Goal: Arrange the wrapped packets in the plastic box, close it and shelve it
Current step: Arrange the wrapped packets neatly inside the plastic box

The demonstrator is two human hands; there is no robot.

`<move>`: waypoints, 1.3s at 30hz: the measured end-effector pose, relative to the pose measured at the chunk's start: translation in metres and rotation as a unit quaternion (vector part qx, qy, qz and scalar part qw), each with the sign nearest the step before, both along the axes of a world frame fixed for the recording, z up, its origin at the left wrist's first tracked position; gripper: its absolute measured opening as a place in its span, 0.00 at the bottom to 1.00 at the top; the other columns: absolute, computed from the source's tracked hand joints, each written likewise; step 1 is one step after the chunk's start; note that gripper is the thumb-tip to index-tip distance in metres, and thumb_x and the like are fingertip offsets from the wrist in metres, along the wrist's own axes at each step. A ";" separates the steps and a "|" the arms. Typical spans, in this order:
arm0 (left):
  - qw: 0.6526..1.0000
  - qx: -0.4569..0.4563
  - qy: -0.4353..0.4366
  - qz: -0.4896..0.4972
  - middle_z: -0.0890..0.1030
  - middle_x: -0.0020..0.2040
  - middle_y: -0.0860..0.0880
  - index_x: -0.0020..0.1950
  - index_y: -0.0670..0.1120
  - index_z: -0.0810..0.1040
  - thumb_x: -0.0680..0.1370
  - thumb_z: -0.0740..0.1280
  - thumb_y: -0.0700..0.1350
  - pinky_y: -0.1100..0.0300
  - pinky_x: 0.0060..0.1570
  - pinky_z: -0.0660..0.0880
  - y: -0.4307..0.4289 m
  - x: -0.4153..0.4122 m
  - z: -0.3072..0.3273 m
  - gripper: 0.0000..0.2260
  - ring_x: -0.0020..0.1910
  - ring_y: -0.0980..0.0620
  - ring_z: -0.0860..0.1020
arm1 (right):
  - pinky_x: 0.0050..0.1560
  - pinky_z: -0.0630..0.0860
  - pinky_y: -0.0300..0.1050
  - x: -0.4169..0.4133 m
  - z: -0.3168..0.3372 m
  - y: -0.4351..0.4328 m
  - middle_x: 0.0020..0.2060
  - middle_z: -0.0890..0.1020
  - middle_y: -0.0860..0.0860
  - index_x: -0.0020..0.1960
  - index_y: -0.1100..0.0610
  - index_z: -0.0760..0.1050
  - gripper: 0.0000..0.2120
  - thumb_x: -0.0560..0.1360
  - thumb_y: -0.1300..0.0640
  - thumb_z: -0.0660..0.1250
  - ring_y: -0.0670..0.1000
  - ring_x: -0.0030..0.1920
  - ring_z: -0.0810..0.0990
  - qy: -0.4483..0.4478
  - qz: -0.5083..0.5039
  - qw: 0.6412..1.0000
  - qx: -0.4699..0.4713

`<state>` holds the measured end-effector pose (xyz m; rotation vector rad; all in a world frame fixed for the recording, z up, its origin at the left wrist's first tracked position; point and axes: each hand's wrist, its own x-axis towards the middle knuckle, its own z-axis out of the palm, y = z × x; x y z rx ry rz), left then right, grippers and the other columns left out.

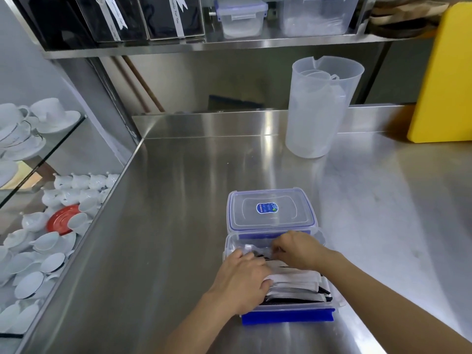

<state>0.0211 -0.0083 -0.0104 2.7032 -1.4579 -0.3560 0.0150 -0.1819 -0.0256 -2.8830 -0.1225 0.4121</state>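
A clear plastic box (329, 306) with blue clips stands open on the steel counter, near the front edge. Several black-and-white wrapped packets (296, 283) lie stacked inside it. Its clear lid (270, 210), with a blue sticker, lies flat just behind the box. My left hand (242, 282) rests on the left side of the packets, fingers pressed onto them. At the far end of the box, my right hand (298, 247) pinches a crinkled clear-wrapped packet (249, 249). Both hands hide part of the contents.
A tall translucent jug (319, 108) stands at the back of the counter (178, 226), a yellow board (444, 77) leaning at the right. The shelf (204, 46) above holds a similar clipped box (241, 17) and dark cases. White cups and saucers (51, 226) fill glass shelving at the left.
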 end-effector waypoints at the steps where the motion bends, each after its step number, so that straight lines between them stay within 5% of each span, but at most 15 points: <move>1: 1.000 -0.003 0.003 0.003 0.77 0.61 0.51 0.64 0.50 0.73 0.81 0.55 0.52 0.55 0.59 0.61 0.000 0.000 0.000 0.16 0.59 0.50 0.71 | 0.40 0.68 0.44 -0.001 -0.001 0.000 0.48 0.83 0.58 0.47 0.61 0.77 0.12 0.77 0.54 0.60 0.59 0.49 0.79 -0.007 -0.001 1.000 -0.004; 8: 1.000 0.015 -0.014 0.001 0.68 0.68 0.50 0.71 0.48 0.64 0.79 0.55 0.58 0.54 0.64 0.61 -0.003 0.000 -0.003 0.23 0.63 0.48 0.66 | 0.48 0.75 0.47 -0.010 -0.008 0.001 0.50 0.82 0.60 0.52 0.62 0.75 0.12 0.78 0.55 0.58 0.60 0.49 0.80 -0.063 -0.015 0.998 -0.019; 12: 0.999 0.030 -0.012 0.005 0.70 0.67 0.50 0.69 0.47 0.66 0.79 0.56 0.59 0.54 0.64 0.61 -0.007 0.001 -0.004 0.23 0.63 0.48 0.66 | 0.46 0.77 0.48 -0.012 -0.014 0.000 0.48 0.83 0.60 0.50 0.61 0.76 0.09 0.76 0.58 0.60 0.60 0.46 0.82 -0.061 -0.014 0.996 -0.060; 14: 1.000 0.024 -0.015 0.001 0.71 0.65 0.49 0.67 0.46 0.69 0.79 0.57 0.56 0.54 0.64 0.61 -0.007 0.002 -0.003 0.20 0.63 0.48 0.66 | 0.32 0.78 0.45 -0.014 -0.009 0.001 0.34 0.84 0.59 0.38 0.60 0.78 0.06 0.67 0.57 0.73 0.57 0.33 0.83 -0.076 0.003 0.993 -0.088; 16: 1.000 0.016 -0.017 -0.011 0.73 0.64 0.49 0.65 0.46 0.71 0.80 0.58 0.53 0.55 0.62 0.61 -0.007 0.002 -0.001 0.17 0.61 0.48 0.66 | 0.16 0.70 0.37 -0.016 -0.011 -0.001 0.17 0.78 0.54 0.24 0.56 0.74 0.16 0.46 0.58 0.82 0.51 0.16 0.75 -0.083 0.002 0.991 -0.102; 19: 1.000 0.002 -0.009 -0.021 0.75 0.61 0.49 0.62 0.46 0.74 0.81 0.56 0.50 0.55 0.61 0.61 -0.006 0.002 0.000 0.15 0.59 0.48 0.68 | 0.13 0.63 0.32 -0.017 -0.011 -0.001 0.13 0.74 0.52 0.20 0.57 0.72 0.20 0.36 0.59 0.81 0.50 0.12 0.71 -0.108 -0.015 0.989 -0.101; 23: 1.000 -0.001 0.008 -0.012 0.76 0.56 0.47 0.60 0.46 0.75 0.78 0.59 0.41 0.54 0.56 0.65 -0.006 0.001 0.003 0.13 0.54 0.46 0.72 | 0.15 0.68 0.34 -0.023 -0.010 0.003 0.15 0.76 0.52 0.23 0.58 0.75 0.19 0.40 0.57 0.82 0.50 0.13 0.73 -0.118 0.011 0.986 -0.113; 29: 1.000 0.000 -0.008 0.021 0.77 0.57 0.46 0.66 0.48 0.71 0.73 0.61 0.32 0.54 0.55 0.66 -0.011 0.005 -0.001 0.23 0.57 0.45 0.73 | 0.17 0.70 0.35 -0.023 -0.011 -0.001 0.19 0.79 0.52 0.30 0.57 0.79 0.16 0.47 0.57 0.81 0.50 0.17 0.75 -0.167 0.013 0.983 -0.079; 33: 0.998 -0.016 -0.011 0.062 0.80 0.53 0.43 0.62 0.45 0.74 0.73 0.59 0.30 0.54 0.48 0.69 -0.016 0.005 0.001 0.21 0.53 0.42 0.76 | 0.32 0.78 0.43 -0.022 -0.003 -0.003 0.34 0.85 0.54 0.39 0.57 0.82 0.01 0.66 0.60 0.72 0.54 0.33 0.81 -0.141 0.031 0.988 0.063; 39: 0.994 -0.030 -0.021 0.104 0.81 0.39 0.43 0.48 0.45 0.78 0.70 0.62 0.29 0.57 0.32 0.65 -0.013 0.003 0.006 0.14 0.38 0.42 0.78 | 0.47 0.74 0.43 -0.024 0.000 0.000 0.51 0.82 0.52 0.52 0.55 0.81 0.09 0.74 0.57 0.66 0.54 0.50 0.79 -0.087 0.041 0.992 0.076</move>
